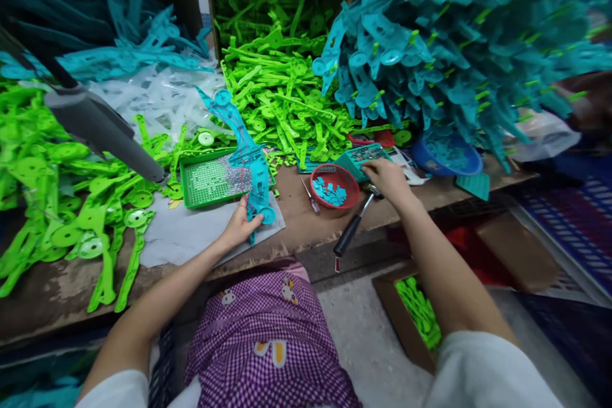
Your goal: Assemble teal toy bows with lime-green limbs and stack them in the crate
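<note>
My left hand [242, 224] is closed around the lower end of a long blue plastic part [259, 180], which slants up over a green basket [205, 183] of small silvery pieces. A thin reddish line runs along the part. My right hand [388, 180] is at a teal tray [359, 158] of small pieces, its fingertips bent down at the tray's edge; whatever they pinch is hidden. Just below that hand lies a hammer [351, 229] with a black handle. A red bowl [335, 186] of small blue pieces sits between my hands, beside a small screwdriver [312, 197].
Bright green plastic parts [282, 95] are heaped at the back and left. A tall stack of blue parts [430, 44] leans over the right side, above a blue bowl [447, 152]. A grey power tool [102, 127] hangs at left. A grey cloth [186, 236] lies in front.
</note>
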Demonstrator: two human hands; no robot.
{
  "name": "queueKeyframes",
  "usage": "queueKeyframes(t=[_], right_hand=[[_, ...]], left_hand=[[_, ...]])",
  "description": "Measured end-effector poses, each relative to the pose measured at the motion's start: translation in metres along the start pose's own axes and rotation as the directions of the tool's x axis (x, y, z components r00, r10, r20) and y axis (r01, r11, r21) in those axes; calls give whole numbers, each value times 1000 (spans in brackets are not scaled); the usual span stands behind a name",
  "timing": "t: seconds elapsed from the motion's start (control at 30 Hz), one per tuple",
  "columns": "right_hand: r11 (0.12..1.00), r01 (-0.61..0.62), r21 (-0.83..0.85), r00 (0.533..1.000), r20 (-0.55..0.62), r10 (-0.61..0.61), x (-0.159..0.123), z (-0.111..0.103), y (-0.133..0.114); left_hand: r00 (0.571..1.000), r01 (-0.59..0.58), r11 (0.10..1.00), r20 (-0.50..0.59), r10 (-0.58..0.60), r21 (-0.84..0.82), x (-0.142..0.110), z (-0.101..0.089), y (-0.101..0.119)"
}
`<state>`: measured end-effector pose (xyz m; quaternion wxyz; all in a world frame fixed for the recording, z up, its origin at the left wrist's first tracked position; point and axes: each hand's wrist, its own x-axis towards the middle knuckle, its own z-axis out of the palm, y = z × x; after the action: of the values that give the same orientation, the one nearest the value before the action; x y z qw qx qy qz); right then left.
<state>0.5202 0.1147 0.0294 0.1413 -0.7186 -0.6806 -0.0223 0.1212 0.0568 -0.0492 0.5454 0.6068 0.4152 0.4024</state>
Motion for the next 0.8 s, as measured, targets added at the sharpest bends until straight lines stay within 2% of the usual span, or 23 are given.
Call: queueKeyframes(t=[0.17, 0.27, 0.33, 0.4, 0.5, 0.53, 0.6, 0.63, 0.7, 0.8], right_hand=[[1000, 0, -3, 998, 64, 0, 6, -4, 3], [998, -2, 66, 1000, -22, 3, -5, -18, -18], [976, 28, 216, 991, -136, 2, -25, -25, -53], [899, 117, 421, 979, -203, -33, -52, -24, -103], [762, 243, 600, 968, -196, -155, -87, -1, -186], [717, 228, 659, 972, -192, -132, -93, 11, -211], [618, 142, 773, 981, -193, 16, -96, 37, -250], [575, 107, 811, 977, -192, 89, -93, 49, -265], [524, 74, 849, 972, -179, 154, -84, 69, -282], [520, 65, 852, 969, -179, 173, -72, 84, -288]], left_hand=[[997, -75, 996, -24, 76, 53, -2, -1, 2], [994, -97, 990, -37, 101, 99, -4, 0, 4], [994, -81, 984, -57, 91, 158, -5, -2, 6], [992, -69, 972, -87, 91, 223, -5, -6, 7], [983, -86, 947, -126, 130, 311, -2, -20, 10], [982, -87, 937, -130, 138, 339, -1, -25, 11], [982, -84, 919, -125, 142, 384, 0, -34, 13], [983, -79, 912, -121, 138, 402, 0, -37, 14], [985, -57, 900, -122, 121, 432, -1, -39, 15], [982, 11, 895, -172, 74, 446, -3, -36, 17]])
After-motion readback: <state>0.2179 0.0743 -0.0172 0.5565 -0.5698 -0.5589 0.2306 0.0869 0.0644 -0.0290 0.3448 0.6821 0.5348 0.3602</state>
